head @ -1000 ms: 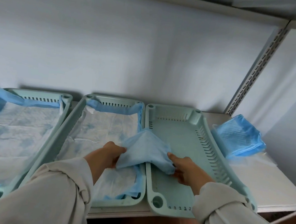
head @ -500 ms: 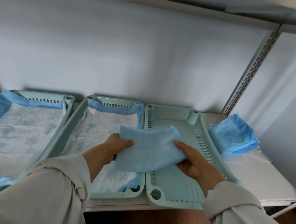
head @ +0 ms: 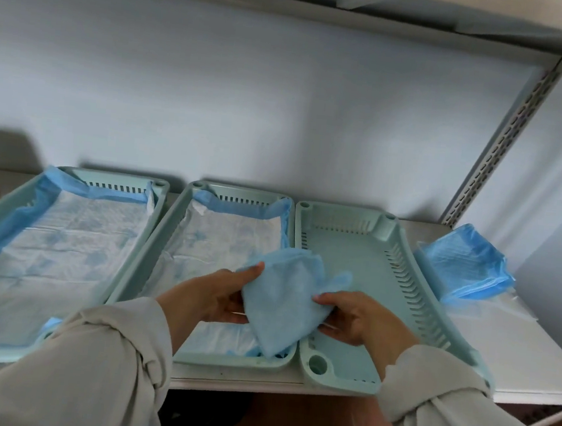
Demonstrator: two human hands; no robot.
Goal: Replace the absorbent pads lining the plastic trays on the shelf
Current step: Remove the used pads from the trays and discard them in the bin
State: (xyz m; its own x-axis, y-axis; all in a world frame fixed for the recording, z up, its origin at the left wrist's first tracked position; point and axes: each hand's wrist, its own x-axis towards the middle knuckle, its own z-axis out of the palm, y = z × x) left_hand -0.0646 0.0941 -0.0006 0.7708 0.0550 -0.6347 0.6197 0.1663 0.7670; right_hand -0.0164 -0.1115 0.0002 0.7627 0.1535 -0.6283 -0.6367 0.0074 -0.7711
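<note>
I'm holding the folded blue pad (head: 281,302) up in the air, over the seam between the middle tray (head: 167,236) and the bare right tray (head: 346,270). A second ago the pad was sitting low near the front of the bare tray; half a second ago I was lifting it and it was showing as a flat rectangle; now it's bunching into a wedge with one corner hanging down toward the front rims and a loose flap sticking out to the right. So I'm working the folds apart, not laying it yet. My judgement: unfolding is just starting, spreading into the bare tray comes next.

My left hand (head: 216,296) is pinching the pad's left edge, thumb on top, fingers curled under. My right hand (head: 355,318) is gripping the right edge the same way, thumb tip on the blue face. Both closed on the pad, neither one touching a tray.

Relative to the bare tray: the middle tray is touching it on the left and already carrying a white-and-blue liner; the left tray (head: 70,172) beyond that is lined too. On the other side, just beside the bare tray, a stack of folded blue pads (head: 463,264) is lying on the shelf (head: 516,355). A slotted upright (head: 499,144) is rising behind that stack. Only this one tray looks unlined, so the job is looking nearly done.
</note>
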